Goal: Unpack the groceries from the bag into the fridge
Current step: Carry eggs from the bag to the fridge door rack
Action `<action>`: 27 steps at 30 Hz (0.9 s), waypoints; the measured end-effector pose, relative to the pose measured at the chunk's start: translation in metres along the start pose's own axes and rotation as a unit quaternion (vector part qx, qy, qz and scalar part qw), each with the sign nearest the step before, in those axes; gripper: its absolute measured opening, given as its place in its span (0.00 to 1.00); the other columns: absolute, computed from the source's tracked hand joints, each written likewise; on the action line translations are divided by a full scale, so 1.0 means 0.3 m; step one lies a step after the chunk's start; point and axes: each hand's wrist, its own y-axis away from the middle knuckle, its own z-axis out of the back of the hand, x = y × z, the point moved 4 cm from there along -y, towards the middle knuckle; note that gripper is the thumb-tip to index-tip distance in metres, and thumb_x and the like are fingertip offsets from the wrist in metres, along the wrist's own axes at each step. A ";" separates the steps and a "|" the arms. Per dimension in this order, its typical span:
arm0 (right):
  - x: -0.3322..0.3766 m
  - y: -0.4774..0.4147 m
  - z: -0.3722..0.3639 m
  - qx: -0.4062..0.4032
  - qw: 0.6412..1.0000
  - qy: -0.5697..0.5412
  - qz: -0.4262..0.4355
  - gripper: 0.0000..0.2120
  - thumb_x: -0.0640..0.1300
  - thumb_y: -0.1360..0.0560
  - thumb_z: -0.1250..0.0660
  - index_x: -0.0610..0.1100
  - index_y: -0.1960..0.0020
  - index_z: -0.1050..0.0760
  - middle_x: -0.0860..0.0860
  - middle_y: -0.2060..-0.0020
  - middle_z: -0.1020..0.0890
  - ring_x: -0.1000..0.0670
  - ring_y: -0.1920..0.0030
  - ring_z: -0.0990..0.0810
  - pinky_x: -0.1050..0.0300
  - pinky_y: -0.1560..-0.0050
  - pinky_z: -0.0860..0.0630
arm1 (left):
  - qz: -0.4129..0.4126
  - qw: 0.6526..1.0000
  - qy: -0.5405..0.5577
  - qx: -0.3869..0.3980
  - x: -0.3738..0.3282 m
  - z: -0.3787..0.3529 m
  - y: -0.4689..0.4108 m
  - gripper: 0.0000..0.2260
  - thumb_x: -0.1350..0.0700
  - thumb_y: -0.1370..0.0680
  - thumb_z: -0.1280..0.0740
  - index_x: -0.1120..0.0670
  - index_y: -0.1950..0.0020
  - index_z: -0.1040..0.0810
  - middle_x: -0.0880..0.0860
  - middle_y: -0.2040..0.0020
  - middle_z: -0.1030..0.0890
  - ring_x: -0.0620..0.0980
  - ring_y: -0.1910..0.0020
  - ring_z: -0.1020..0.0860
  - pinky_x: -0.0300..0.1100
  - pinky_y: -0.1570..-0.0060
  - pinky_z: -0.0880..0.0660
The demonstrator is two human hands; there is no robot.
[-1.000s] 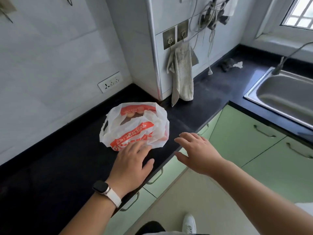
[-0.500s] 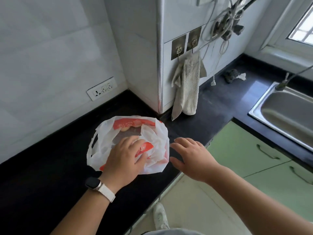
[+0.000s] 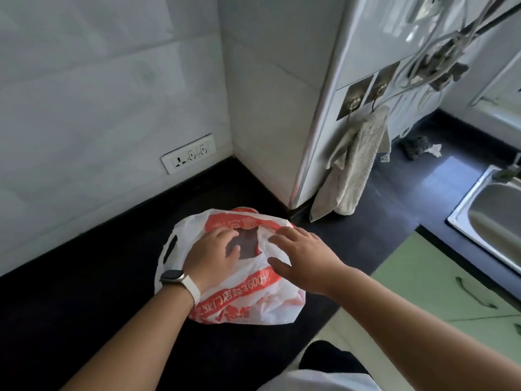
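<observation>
While both palms lay flat with fingers spread, the left hand (image 3: 212,256) and right hand (image 3: 303,259) pressed on the white-and-red plastic bag (image 3: 255,300), which sat on the black worktop (image 3: 84,292) below a wall socket (image 3: 188,153).

- The right hand (image 3: 303,259), off the bag (image 3: 248,292) and past the table (image 3: 84,306) edge 0.5 s ago, now lies on the bag's right side.
- The left hand (image 3: 212,256) has slid further onto the bag, fingers at its mouth.
</observation>
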 end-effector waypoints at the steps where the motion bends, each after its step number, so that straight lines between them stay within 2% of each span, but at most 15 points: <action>1: 0.005 -0.031 -0.015 0.013 1.000 -0.006 0.010 0.23 0.60 0.21 0.44 0.53 0.29 0.34 0.54 0.30 0.32 0.49 0.30 0.35 0.49 0.31 0.37 | 0.003 1.000 -0.002 0.005 0.010 -0.007 -0.015 0.18 0.49 0.18 0.39 0.50 0.29 0.27 0.47 0.31 0.27 0.46 0.33 0.29 0.40 0.37 0.30; 6: -0.005 -0.171 -0.100 0.048 0.997 -0.026 0.051 0.20 0.57 0.21 0.42 0.52 0.31 0.31 0.52 0.34 0.29 0.47 0.33 0.32 0.51 0.34 0.33 | 0.000 1.000 -0.025 0.010 0.041 -0.040 -0.072 0.17 0.50 0.20 0.37 0.51 0.32 0.26 0.49 0.33 0.26 0.50 0.36 0.27 0.44 0.38 0.29; 12: -0.059 -0.305 -0.168 0.062 0.996 -0.023 0.064 0.22 0.56 0.21 0.40 0.55 0.29 0.34 0.53 0.28 0.34 0.46 0.28 0.36 0.48 0.29 0.39 | 0.002 0.999 -0.039 0.023 0.078 -0.080 -0.153 0.19 0.52 0.22 0.34 0.48 0.31 0.27 0.48 0.32 0.28 0.49 0.37 0.26 0.46 0.40 0.25; 19: -0.119 -0.420 -0.208 0.090 0.994 0.003 0.054 0.27 0.55 0.23 0.41 0.53 0.25 0.39 0.49 0.25 0.38 0.44 0.28 0.37 0.48 0.29 0.38 | 0.005 0.998 -0.060 0.021 0.118 -0.108 -0.228 0.19 0.53 0.22 0.33 0.51 0.31 0.27 0.50 0.30 0.28 0.50 0.31 0.31 0.44 0.32 0.33; 23: -0.124 -0.468 -0.220 0.081 0.994 0.020 0.074 0.29 0.52 0.24 0.38 0.54 0.25 0.41 0.51 0.26 0.38 0.44 0.26 0.40 0.47 0.26 0.43 | 0.000 0.997 -0.067 0.022 0.143 -0.126 -0.264 0.19 0.53 0.22 0.34 0.51 0.31 0.28 0.49 0.30 0.28 0.49 0.29 0.32 0.44 0.30 0.35; 27: -0.114 -0.506 -0.222 0.081 0.993 0.020 0.083 0.30 0.50 0.24 0.36 0.56 0.24 0.43 0.53 0.25 0.40 0.47 0.25 0.43 0.47 0.25 0.48 | -0.011 0.997 -0.066 0.031 0.166 -0.157 -0.284 0.16 0.51 0.22 0.35 0.47 0.35 0.26 0.47 0.34 0.24 0.47 0.34 0.28 0.43 0.33 0.31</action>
